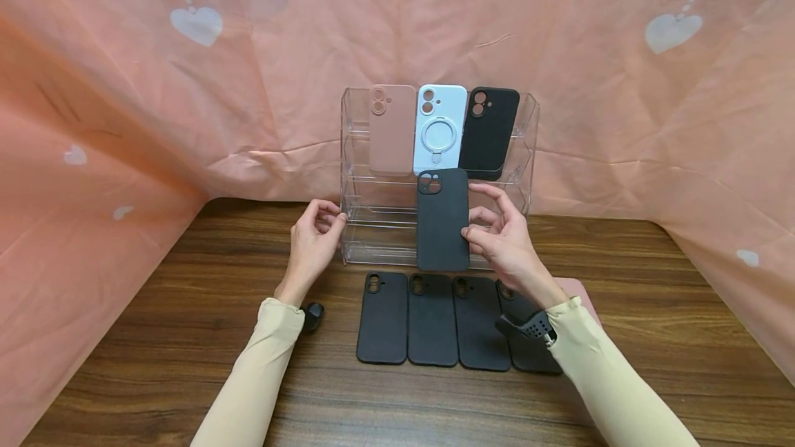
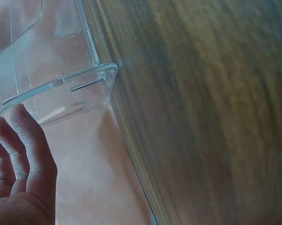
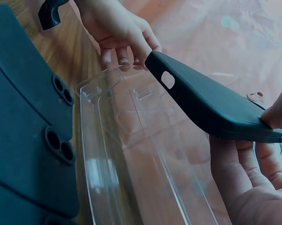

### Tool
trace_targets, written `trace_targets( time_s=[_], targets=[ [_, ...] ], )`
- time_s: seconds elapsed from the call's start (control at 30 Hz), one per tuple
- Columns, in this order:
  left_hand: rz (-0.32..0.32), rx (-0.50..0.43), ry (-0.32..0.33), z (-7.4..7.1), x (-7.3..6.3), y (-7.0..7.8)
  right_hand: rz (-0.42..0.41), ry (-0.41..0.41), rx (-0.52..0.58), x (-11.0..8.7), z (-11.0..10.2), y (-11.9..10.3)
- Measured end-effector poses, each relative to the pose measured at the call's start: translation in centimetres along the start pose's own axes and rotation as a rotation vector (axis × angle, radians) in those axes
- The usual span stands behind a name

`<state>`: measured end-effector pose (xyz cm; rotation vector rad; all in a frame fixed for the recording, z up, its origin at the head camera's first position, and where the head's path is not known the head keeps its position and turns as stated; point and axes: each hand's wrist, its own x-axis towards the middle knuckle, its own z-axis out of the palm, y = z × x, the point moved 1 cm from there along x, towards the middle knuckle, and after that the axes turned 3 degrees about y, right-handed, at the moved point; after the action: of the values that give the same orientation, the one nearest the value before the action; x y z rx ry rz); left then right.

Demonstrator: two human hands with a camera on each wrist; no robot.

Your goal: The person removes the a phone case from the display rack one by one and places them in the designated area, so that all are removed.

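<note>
The right hand (image 1: 506, 240) is pinching the dark case (image 1: 443, 226) by its right edge, the thumb pressing on the back face and the other fingers supporting it from the opposite side, slightly spread. The dark case is standing almost upright in front of the clear rack (image 1: 385, 216), its camera opening at the upper left and its top just overlapping the foot of the white case (image 1: 439, 135) in the head view; whether it is touching the rack, I cannot tell. The left hand (image 1: 313, 243) is holding the rack's left side edge, its fingers bent and lying close together, with narrow gaps showing at the tips. On the rack's top tier, the pink case (image 1: 393, 140), the white case with its ring, and a black case (image 1: 491, 133) are leaning side by side, the black one tilting to the right. Four flat cases (image 1: 431, 323) are lying in a row on the wooden table (image 1: 186, 323) before the rack, the right forearm and black strap (image 1: 528, 326) partly covering the last. A pink item (image 1: 580, 295) is showing beyond that forearm. Behind everything, a peach curtain (image 1: 298, 54) with white hearts is hanging.
</note>
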<state>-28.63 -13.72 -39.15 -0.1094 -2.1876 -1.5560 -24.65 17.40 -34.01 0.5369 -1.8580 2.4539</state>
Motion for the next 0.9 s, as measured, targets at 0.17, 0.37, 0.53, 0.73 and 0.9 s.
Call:
trace_targets(
  time_s=[0.17, 0.37, 0.53, 0.73, 0.9],
  targets=[
    [0.004, 0.000, 0.000, 0.0, 0.0, 0.0, 0.022, 0.022, 0.014, -1.0, -1.2, -0.1],
    [0.005, -0.001, 0.002, 0.0, 0.0, 0.0, 0.033, 0.068, -0.014, -2.2, -2.5, -0.3],
    [0.006, 0.007, 0.000, 0.0, 0.0, 0.0, 0.036, 0.090, -0.061, -3.2, -3.5, -0.4],
    [0.010, 0.014, 0.005, 0.0, 0.0, 0.1, 0.032, 0.095, -0.043, -4.3, -4.5, -0.8],
    [0.007, 0.017, 0.004, 0.0, 0.0, 0.1, 0.034, 0.108, -0.042, -5.0, -5.3, -0.9]
  ],
)
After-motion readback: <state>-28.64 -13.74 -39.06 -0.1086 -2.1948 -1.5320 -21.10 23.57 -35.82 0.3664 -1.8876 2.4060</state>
